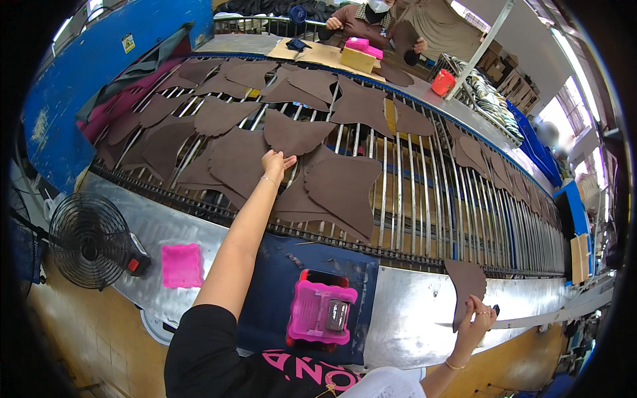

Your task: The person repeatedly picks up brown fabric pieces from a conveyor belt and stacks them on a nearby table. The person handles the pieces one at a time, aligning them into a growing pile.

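My left hand (277, 164) reaches across the rod conveyor, its fingers closed at the lower edge of a dark brown flat cut piece (297, 134). More brown pieces of the same kind lie around it, among them a large overlapping piece (345, 186) to its right. At the lower right, my right hand (472, 320) pinches another brown cut piece (466, 288) by its edge. That piece has a scalloped side and hangs upright over the metal ledge. Part of the left fingers is hard to make out against the pieces.
Metal conveyor rods (424, 192) run across the view. Near me are a pink tray (308, 308) with a small dark object, a pink mat (182, 265) and a black fan (89, 240). A masked co-worker (371, 23) stands opposite, beside pink-topped boxes (360, 58) and a red bucket (443, 82).
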{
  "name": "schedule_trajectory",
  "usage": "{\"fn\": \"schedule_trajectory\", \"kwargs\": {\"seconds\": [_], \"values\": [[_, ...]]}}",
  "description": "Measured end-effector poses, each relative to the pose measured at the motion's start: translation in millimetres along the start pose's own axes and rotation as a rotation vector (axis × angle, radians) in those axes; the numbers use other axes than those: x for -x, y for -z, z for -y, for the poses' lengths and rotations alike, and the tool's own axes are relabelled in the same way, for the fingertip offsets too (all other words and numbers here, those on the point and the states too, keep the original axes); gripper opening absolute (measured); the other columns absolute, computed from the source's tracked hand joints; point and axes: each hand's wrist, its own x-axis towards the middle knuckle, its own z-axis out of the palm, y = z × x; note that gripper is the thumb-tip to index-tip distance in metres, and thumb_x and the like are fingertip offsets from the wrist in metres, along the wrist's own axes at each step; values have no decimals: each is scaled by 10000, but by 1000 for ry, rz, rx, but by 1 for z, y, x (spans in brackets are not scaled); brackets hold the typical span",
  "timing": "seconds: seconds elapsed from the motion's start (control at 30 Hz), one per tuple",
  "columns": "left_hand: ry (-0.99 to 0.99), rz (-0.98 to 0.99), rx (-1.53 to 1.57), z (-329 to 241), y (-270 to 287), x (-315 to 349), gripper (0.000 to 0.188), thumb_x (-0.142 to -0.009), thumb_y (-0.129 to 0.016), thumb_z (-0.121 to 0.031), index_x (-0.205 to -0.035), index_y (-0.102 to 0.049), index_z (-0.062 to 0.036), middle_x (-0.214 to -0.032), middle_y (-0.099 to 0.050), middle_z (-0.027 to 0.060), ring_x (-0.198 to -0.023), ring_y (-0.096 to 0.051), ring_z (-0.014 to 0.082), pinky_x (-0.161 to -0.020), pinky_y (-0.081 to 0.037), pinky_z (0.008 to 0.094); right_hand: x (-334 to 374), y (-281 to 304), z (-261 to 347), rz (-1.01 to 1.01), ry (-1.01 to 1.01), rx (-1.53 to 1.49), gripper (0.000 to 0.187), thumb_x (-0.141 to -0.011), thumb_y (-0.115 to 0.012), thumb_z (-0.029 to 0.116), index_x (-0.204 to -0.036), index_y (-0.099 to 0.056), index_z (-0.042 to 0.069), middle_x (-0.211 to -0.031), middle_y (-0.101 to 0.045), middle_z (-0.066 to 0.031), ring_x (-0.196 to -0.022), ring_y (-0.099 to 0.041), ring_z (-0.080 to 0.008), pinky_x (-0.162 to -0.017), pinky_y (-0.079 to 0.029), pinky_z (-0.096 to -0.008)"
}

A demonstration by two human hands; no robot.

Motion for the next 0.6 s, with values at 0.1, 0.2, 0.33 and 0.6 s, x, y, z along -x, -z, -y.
{"fn": "schedule_trajectory", "kwargs": {"seconds": [0.1,0.2,0.33,0.6], "values": [[59,75,29,-7,9,-5,499,-960,-394,1,-1375,-127,77,-1169,-453,284,-795,-665,346,-607,-604,360,-2,-3,3,26,11,-35,96,-880,-597,86,-898,-666,22,-761,-637,-73,-727,-548,-187,-888,-351,-348],[30,-14,11,-15,-3,16,509,-969,-431,-73,-1359,-113,5,-1109,-479,290,-779,-666,380,-589,-606,390,-2,-6,1,44,-6,-40,105,-880,-596,90,-888,-666,12,-765,-643,-75,-726,-551,-197,-869,-359,-345],[90,26,-45,-43,-13,62,512,-970,-470,-263,-1336,-155,-93,-1022,-509,242,-724,-657,363,-551,-581,375,4,-9,-9,33,-34,-26,137,-893,-578,111,-891,-666,6,-764,-645,-80,-725,-547,-210,-846,-368,-323],[216,785,304,-118,37,179,537,-942,-345,-573,-1276,-433,-162,-604,-438,1,-397,-373,105,-394,-260,247,48,-64,-171,276,-565,240,435,-893,-580,352,-1144,-594,-4,-1107,-589,-209,-1004,-568,-355,-874,-439,-429]]}}
